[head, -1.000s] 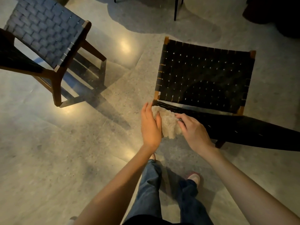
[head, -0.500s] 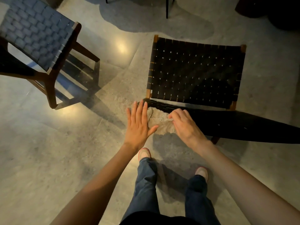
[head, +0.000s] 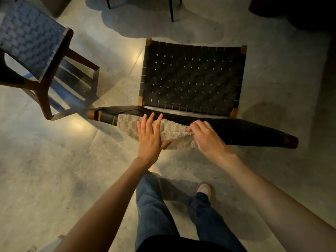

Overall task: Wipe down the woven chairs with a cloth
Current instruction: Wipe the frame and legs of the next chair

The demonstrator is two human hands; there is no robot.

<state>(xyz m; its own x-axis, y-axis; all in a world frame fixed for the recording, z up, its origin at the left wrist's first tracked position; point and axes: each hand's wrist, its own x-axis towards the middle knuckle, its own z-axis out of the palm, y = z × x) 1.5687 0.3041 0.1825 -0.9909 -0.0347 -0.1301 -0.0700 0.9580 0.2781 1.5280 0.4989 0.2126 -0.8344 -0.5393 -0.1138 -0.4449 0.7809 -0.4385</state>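
A black woven chair point(head: 192, 77) with wooden corners stands just ahead of me, its top back rail point(head: 245, 131) running left to right below the seat. A fluffy beige cloth point(head: 174, 130) lies spread over the left part of that rail. My left hand point(head: 150, 139) presses flat on the cloth with straight fingers. My right hand point(head: 204, 137) pinches the cloth's right edge with curled fingers. A second woven chair point(head: 31, 39) with a wooden frame stands at the upper left.
The floor point(head: 54, 170) is polished grey concrete with light glare spots. Thin black furniture legs point(head: 171, 11) stand at the top centre. A dark shape point(head: 300, 10) fills the top right corner. My legs and shoes point(head: 204, 190) are below the hands.
The bunched cloth has been spread out to the left along the back rail. My left hand went from cupping it to lying flat on it.
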